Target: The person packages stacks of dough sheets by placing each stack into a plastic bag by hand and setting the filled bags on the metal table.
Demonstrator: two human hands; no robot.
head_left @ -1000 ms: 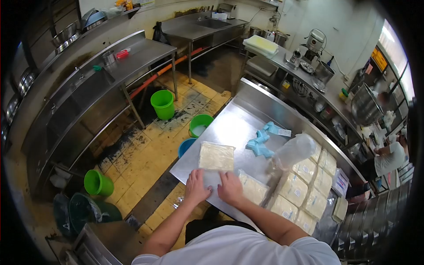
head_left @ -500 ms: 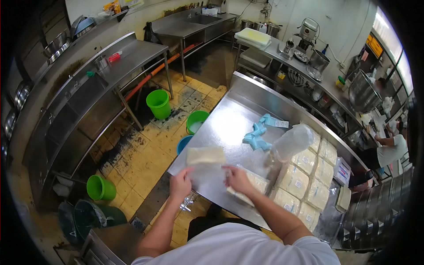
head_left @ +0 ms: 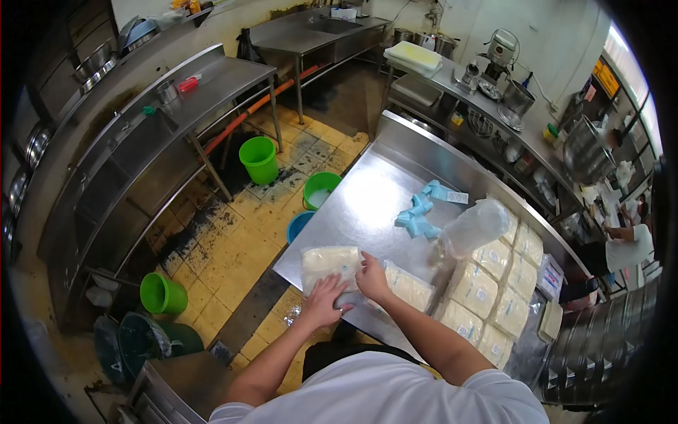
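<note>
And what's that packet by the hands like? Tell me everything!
The packet is a pale cream block in clear wrapping, likely plastic, maybe with faint blue marks. It lies on the metal table, near the edge. The left hand rests on its near side; the right hand is at its right edge, perhaps touching.

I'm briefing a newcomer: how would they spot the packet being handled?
Find the steel table with the blue strip on top. Near its left corner, apart from the rows of packets on the right, lies a pale packet in clear wrap. Unlike its neighbours, it has the left hand over its near side and the right hand at its right edge.
</note>
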